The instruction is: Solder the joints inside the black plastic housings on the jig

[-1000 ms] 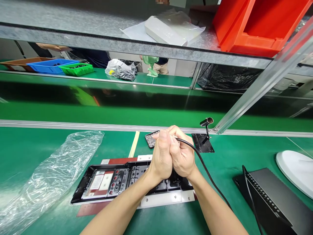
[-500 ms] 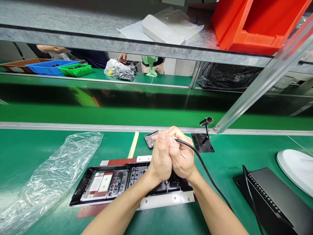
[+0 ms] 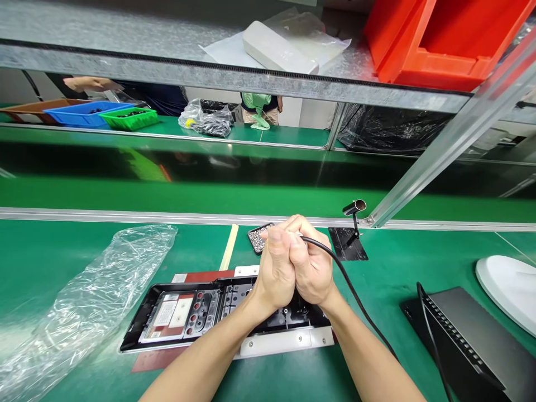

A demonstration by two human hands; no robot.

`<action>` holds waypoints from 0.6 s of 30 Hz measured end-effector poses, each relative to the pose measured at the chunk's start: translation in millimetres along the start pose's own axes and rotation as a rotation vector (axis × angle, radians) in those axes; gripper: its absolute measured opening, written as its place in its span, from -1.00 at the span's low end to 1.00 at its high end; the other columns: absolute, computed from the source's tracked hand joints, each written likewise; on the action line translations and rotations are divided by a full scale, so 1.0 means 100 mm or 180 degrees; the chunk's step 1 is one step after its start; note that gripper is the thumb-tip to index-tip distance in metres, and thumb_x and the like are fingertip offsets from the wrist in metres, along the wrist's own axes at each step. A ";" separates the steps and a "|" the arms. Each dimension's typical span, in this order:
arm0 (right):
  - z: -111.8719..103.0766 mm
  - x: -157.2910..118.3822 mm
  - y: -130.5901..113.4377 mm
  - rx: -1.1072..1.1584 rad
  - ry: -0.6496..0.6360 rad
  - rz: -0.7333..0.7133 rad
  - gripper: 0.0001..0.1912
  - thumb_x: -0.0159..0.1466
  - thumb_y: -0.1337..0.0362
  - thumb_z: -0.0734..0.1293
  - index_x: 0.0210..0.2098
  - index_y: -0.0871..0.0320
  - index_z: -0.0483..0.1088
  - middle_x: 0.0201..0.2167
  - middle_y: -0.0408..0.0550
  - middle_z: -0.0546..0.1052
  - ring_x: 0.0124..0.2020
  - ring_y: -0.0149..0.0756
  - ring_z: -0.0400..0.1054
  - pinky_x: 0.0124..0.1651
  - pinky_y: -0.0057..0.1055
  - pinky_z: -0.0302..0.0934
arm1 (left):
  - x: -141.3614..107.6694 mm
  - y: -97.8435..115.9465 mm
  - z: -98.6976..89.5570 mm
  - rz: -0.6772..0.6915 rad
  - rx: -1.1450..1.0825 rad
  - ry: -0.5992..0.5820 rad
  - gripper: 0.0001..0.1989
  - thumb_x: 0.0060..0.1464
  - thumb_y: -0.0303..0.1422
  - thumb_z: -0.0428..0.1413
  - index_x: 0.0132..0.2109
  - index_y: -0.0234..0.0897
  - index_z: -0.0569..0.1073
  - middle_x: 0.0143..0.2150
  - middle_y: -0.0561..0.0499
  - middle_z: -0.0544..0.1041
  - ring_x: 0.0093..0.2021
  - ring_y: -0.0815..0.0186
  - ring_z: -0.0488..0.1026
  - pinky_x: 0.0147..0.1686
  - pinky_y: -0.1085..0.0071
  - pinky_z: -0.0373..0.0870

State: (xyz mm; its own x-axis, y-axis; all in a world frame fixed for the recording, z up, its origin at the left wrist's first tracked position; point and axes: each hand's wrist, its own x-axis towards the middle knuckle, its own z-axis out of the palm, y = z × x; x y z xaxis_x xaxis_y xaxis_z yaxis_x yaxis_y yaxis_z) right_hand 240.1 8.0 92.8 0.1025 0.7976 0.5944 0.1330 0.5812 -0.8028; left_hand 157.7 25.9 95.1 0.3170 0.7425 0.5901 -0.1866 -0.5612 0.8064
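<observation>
My left hand (image 3: pixel 276 268) and my right hand (image 3: pixel 312 265) are pressed together, fingers wrapped round something over the right part of a black plastic housing (image 3: pixel 144 318). A black cable (image 3: pixel 349 282) comes out at the top of my hands and runs down to the right. The tool at its end is hidden by my fingers. The housing lies open on a reddish-brown board with white blocks (image 3: pixel 278 343). Behind my hands is a small tray of screws (image 3: pixel 256 239).
Crumpled clear plastic (image 3: pixel 96 296) lies at left. A black stand (image 3: pixel 352 229), a dark panel (image 3: pixel 481 335) and a white oval part (image 3: pixel 508 285) are at right. Overhead, a metal shelf (image 3: pixel 146 64) holds a red bin (image 3: pixel 444 67). People stand across the bench.
My hands keep almost the same place and hold. Across the bench, a person's hand has moved away from the plastic bags.
</observation>
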 end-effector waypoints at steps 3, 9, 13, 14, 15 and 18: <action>0.00 0.00 0.00 -0.0008 0.0026 -0.0006 -0.74 0.39 0.12 0.22 -0.38 0.07 0.35 -0.39 -0.10 0.48 -0.34 -0.27 0.34 -0.18 -0.21 0.30 | -0.01 0.01 0.00 -0.0086 -0.0004 -0.0018 -0.36 0.40 0.01 -0.46 -0.41 -0.21 0.29 -0.35 -0.01 0.38 -0.32 0.27 0.34 -0.19 0.28 0.34; 0.00 -0.01 -0.02 0.0018 0.0028 0.0006 -0.74 0.40 0.11 0.21 -0.38 0.06 0.36 -0.36 -0.05 0.51 -0.32 -0.24 0.36 -0.19 -0.20 0.31 | -0.04 0.01 -0.01 -0.0223 0.0108 0.0038 -0.39 0.40 0.00 -0.45 -0.42 -0.19 0.24 -0.38 -0.01 0.34 -0.35 0.27 0.30 -0.24 0.27 0.31; 0.00 0.00 -0.03 0.0005 0.0064 -0.0007 -0.72 0.40 0.09 0.21 -0.38 0.04 0.40 -0.38 -0.04 0.51 -0.33 -0.21 0.39 -0.20 -0.19 0.31 | -0.02 0.00 0.00 -0.0105 0.0094 -0.0011 -0.35 0.38 0.03 -0.47 -0.43 -0.20 0.26 -0.37 -0.02 0.37 -0.33 0.27 0.34 -0.21 0.28 0.37; 0.00 0.00 -0.04 -0.0020 0.0060 -0.0010 -0.71 0.40 0.09 0.20 -0.37 0.03 0.41 -0.38 -0.03 0.51 -0.33 -0.21 0.39 -0.20 -0.19 0.32 | -0.01 0.00 0.00 -0.0059 0.0107 -0.0019 -0.35 0.38 0.03 -0.47 -0.44 -0.20 0.26 -0.38 -0.02 0.37 -0.33 0.27 0.35 -0.20 0.28 0.38; 0.00 0.00 -0.04 -0.0032 0.0053 -0.0007 -0.71 0.40 0.08 0.21 -0.37 0.03 0.42 -0.38 -0.03 0.51 -0.33 -0.21 0.40 -0.21 -0.19 0.32 | 0.00 0.00 0.00 -0.0021 0.0142 -0.0015 -0.35 0.38 0.03 -0.47 -0.45 -0.20 0.26 -0.38 -0.02 0.37 -0.34 0.27 0.35 -0.20 0.28 0.39; 0.00 0.00 -0.03 0.0016 0.0049 0.0026 -0.72 0.40 0.09 0.21 -0.37 0.04 0.42 -0.37 -0.04 0.52 -0.33 -0.21 0.40 -0.21 -0.19 0.32 | 0.00 0.01 -0.01 0.0049 0.0229 -0.0007 -0.34 0.38 0.03 -0.49 -0.46 -0.20 0.24 -0.38 -0.02 0.38 -0.33 0.28 0.37 -0.21 0.28 0.41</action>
State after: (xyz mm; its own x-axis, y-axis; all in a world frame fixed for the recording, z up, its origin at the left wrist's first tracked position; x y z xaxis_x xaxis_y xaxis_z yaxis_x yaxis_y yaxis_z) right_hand 239.3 6.0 95.3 0.1187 0.7998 0.5884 0.1271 0.5755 -0.8079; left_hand 156.9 25.5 96.5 0.3166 0.7327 0.6024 -0.1243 -0.5975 0.7921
